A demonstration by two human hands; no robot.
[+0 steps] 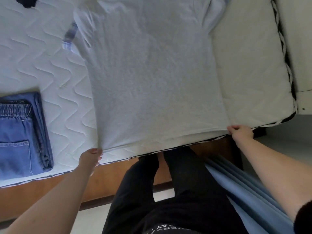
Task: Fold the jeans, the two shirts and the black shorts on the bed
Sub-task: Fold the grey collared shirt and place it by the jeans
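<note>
Folded jeans (20,132) at the left edge of the bed (50,65). Left hand (91,157) pinching the near left hem corner of the grey shirt (152,73), spread flat mid-mattress. Right hand (239,131) gripping the near right hem corner. Plaid fabric (69,38) peeking from under its left sleeve; dark garment (27,1) at top left.
</note>
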